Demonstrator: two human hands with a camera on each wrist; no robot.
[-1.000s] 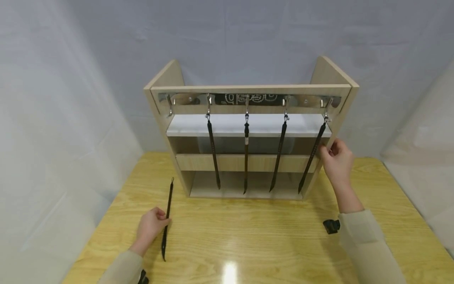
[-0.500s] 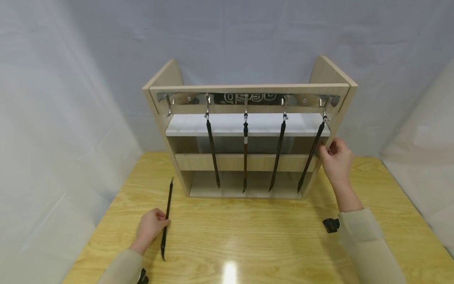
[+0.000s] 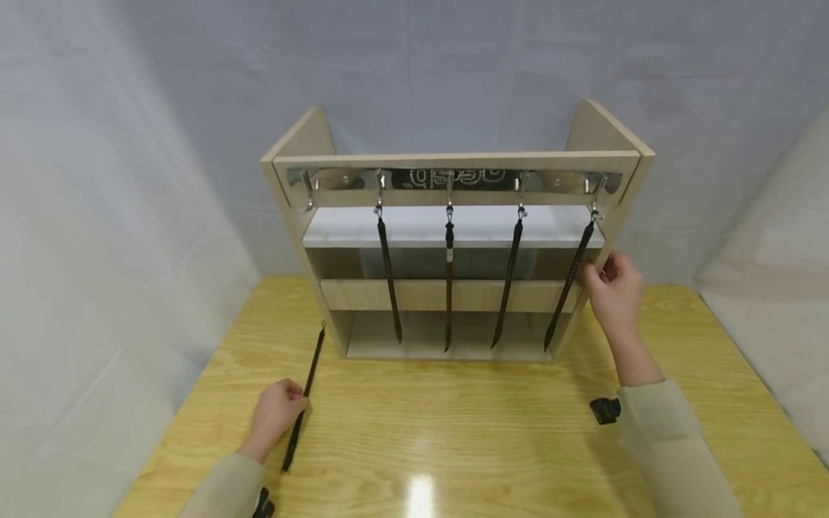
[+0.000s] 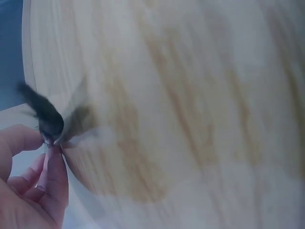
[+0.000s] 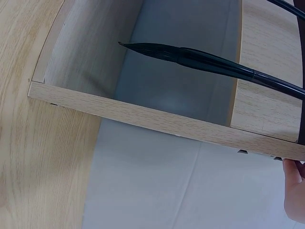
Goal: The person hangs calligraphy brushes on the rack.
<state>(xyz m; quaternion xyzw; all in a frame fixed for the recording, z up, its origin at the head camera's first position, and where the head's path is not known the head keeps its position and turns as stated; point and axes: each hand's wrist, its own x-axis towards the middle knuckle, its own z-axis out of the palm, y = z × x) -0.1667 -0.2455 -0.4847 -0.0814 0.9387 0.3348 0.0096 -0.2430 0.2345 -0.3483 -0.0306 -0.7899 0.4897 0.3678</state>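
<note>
My left hand [image 3: 275, 414] pinches a dark calligraphy brush [image 3: 314, 370] by the middle of its handle, left of the wooden shelf. Its hanging loop points to the far side and its bristle end to the near side. In the left wrist view, thumb and fingertips close on the brush [image 4: 47, 114], which is blurred. My right hand [image 3: 618, 291] grips the right side panel of the wooden shelf [image 3: 421, 159], thumb at the front edge; its other fingers are partly hidden. Several calligraphy brushes [image 3: 390, 280] hang by loops from the shelf's metal hook rail [image 3: 369, 181]; the leftmost hook [image 3: 308, 194] is bare.
The shelf stands on a wood-grain table [image 3: 453, 417] in front of a pale curtain [image 3: 453, 72]. A hanging brush [image 5: 200, 62] crosses the shelf opening in the right wrist view, close to the side panel [image 5: 143, 119]. Black wrist gear [image 3: 605, 411] sits by the right sleeve.
The brush in my left hand has turned, its loop end swinging right towards the shelf and its bristle end left. My right hand keeps its place on the shelf.
</note>
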